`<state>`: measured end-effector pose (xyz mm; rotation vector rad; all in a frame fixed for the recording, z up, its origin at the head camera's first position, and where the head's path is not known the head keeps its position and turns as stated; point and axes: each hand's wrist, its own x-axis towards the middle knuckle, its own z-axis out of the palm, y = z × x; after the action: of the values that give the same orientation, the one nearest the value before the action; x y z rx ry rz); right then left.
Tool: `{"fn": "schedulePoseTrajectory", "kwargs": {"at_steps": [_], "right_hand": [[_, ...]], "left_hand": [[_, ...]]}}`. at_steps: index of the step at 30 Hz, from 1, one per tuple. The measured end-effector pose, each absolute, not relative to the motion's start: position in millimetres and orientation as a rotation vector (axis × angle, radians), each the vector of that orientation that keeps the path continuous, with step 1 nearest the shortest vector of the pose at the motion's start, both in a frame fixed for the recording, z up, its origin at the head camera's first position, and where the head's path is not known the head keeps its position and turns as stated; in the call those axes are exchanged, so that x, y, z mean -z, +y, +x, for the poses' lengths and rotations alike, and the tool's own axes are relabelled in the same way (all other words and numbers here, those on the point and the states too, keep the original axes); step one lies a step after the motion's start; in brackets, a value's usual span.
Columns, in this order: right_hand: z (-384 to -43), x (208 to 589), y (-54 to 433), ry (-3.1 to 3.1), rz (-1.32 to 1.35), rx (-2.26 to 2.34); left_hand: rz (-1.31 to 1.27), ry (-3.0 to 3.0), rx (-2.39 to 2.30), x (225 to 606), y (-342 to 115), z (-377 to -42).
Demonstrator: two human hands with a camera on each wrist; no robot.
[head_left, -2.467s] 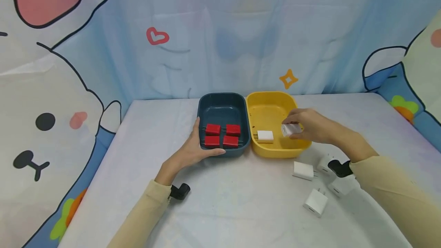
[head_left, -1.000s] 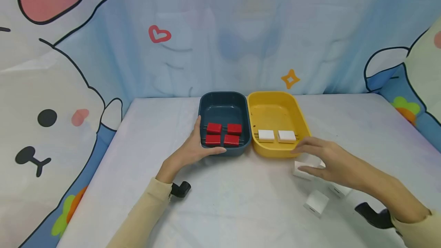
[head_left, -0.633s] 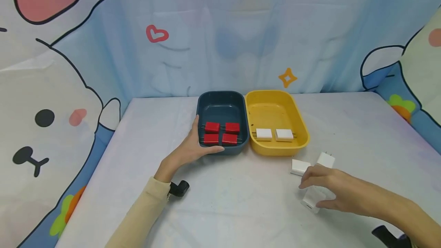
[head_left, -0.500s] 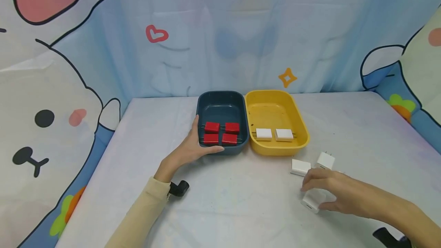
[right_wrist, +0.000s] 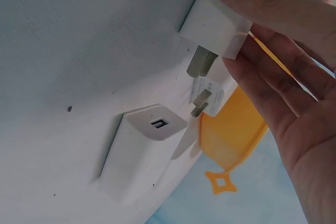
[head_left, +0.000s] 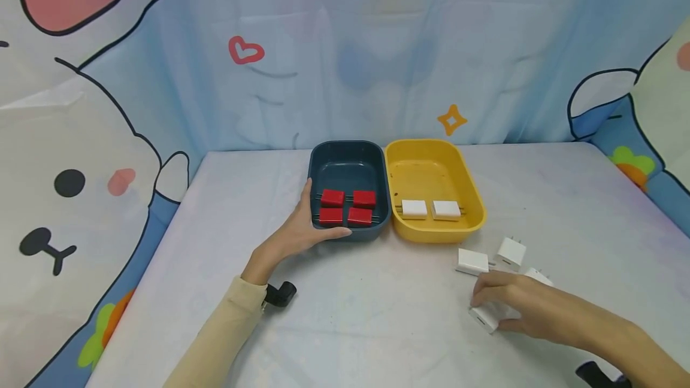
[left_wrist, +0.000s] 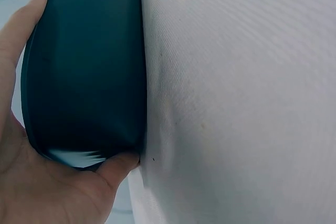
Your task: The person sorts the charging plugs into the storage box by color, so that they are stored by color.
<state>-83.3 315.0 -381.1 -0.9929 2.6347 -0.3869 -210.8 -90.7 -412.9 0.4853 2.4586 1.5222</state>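
My right hand [head_left: 525,304] pinches a white USB wall charger [head_left: 484,319] between thumb and fingers, low over the table at the right. In the right wrist view, this charger's metal prongs [right_wrist: 202,62] point away from the hand. My left hand [head_left: 293,238] cups the near left corner of a dark blue bin [head_left: 347,166], fingers straight along its side and thumb along its front. Several red chargers [head_left: 331,216] lie in that bin, in two rows. The yellow bin [head_left: 428,175] beside it holds two white chargers, a left one [head_left: 414,209] and a right one [head_left: 446,210].
Three other white chargers lie on the white-covered table: one [head_left: 472,261] just in front of the yellow bin, one [head_left: 510,253] right of it, and one [head_left: 539,277] partly hidden behind my right hand. A printed blue curtain [head_left: 323,76] hangs behind the bins.
My right hand has placed a white charger in the yellow bin and let it go, then moved toward the near right and taken hold of another. My left hand has stayed at the blue bin.
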Motion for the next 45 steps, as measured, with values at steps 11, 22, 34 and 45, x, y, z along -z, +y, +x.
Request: {"fn": "schedulePoseTrajectory", "kwargs": {"at_steps": [11,22,34,45], "right_hand": [[-83,387,309,2.655,-1.022,0.329],[-90,361,298,2.818,-1.079,0.356],[-172,319,298,3.218,-1.225,0.525],[-228,337,300,3.133,-0.84,0.505]], "left_hand": [[0.413,2.463,-1.498,412,-91,-209],[0.496,2.447,-1.538,416,-90,-213],[0.441,2.455,-1.517,412,-93,-210],[0.455,2.465,-1.522,413,-91,-210]]}}
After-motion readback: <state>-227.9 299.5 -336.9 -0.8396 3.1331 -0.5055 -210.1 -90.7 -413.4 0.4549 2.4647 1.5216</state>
